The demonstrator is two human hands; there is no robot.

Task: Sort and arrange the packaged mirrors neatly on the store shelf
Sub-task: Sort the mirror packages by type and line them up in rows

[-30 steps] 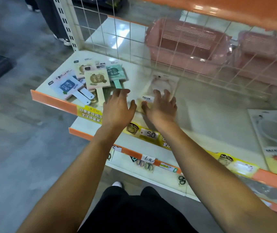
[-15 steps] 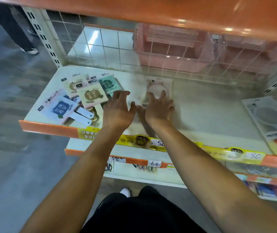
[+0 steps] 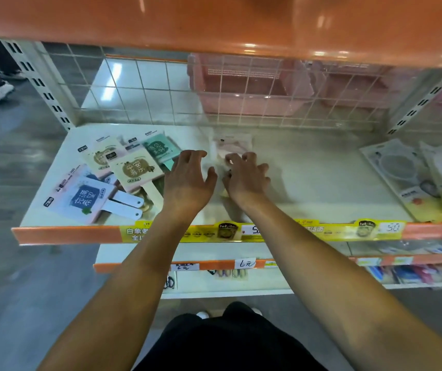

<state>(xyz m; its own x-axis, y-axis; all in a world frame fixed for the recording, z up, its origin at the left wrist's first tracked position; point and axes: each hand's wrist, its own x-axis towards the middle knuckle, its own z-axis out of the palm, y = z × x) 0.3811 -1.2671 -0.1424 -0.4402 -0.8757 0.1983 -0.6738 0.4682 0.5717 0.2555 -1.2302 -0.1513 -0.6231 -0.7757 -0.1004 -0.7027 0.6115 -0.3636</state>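
Pink mirror pack [image 3: 232,148] blurred, one; right hand [image 3: 246,178] seemingly pinching it, left hand [image 3: 187,180] loosely spread

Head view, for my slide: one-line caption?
Both hands, left and right, reach a pale packet on the shelf.

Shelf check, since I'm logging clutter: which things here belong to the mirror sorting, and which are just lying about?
Job:
handled mirrors
pale mirror pack
right-side packs
left hand
right hand

Lying about:
pink baskets
price strip
lower-shelf goods
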